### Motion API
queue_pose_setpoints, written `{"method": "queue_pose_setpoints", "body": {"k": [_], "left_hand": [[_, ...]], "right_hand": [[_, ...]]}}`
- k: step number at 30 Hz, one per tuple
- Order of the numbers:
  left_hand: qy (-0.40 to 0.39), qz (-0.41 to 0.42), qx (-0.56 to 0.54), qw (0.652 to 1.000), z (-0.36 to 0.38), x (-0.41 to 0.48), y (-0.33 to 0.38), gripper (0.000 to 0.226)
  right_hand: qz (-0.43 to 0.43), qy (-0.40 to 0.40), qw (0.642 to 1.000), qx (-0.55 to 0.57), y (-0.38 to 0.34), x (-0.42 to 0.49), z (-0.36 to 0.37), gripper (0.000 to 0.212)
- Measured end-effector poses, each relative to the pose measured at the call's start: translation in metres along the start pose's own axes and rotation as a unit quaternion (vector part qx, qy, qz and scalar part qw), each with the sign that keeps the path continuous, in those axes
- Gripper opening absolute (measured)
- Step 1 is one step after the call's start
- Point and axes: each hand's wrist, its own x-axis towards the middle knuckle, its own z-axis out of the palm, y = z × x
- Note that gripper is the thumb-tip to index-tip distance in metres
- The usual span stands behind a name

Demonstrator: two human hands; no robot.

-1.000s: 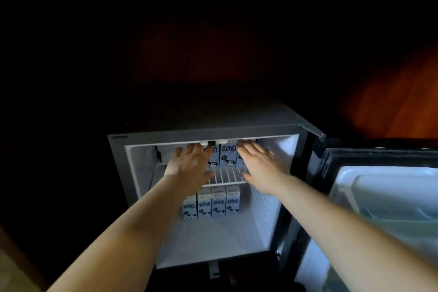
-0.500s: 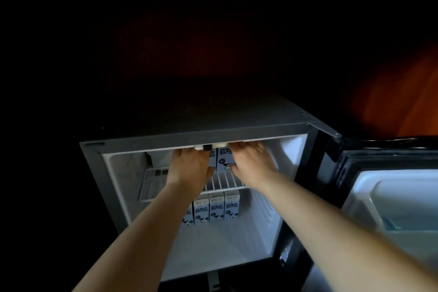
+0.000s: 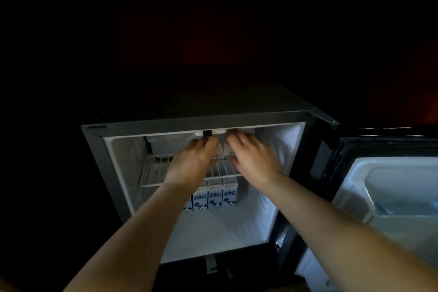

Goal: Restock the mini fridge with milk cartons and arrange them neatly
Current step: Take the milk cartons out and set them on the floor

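Note:
The mini fridge (image 3: 113,166) stands open in a dark room. Both my hands reach onto its white wire shelf (image 3: 154,168). My left hand (image 3: 192,161) and my right hand (image 3: 253,159) press from either side against the milk cartons on the shelf (image 3: 224,149), which show only as a blurred white sliver between my fingers. Below the shelf, a row of white-and-blue milk cartons (image 3: 214,195) stands upright at the back of the fridge floor, partly hidden by my left forearm.
The fridge door (image 3: 391,187) hangs open to the right, with a white inner liner and door bin. A grey freezer box (image 3: 163,144) sits at the upper left inside. The surroundings are nearly black.
My hands have pushed deeper onto the upper shelf and closed in around the cartons there. The view has moved closer to the fridge.

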Motion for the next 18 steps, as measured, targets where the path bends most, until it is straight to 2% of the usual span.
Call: {"method": "queue_pose_setpoints", "body": {"k": [3,10,14,18], "left_hand": [[-0.007,0.013,0.025,1.0,-0.001,-0.002,0.0,0.046],[-0.04,0.031,0.089,0.995,-0.004,-0.009,0.001,0.049],[-0.01,0.059,0.101,0.993,-0.01,-0.019,0.003,0.048],[-0.018,0.043,0.089,0.995,-0.029,-0.03,0.014,0.046]], "right_hand": [[-0.022,-0.02,1.0,-0.009,0.0,-0.006,0.005,0.038],[-0.031,0.012,0.999,-0.009,0.0,-0.019,0.01,0.047],[-0.032,0.002,0.999,-0.001,0.004,-0.022,-0.005,0.051],[-0.036,0.004,0.999,-0.007,0.008,-0.029,-0.023,0.045]]}}
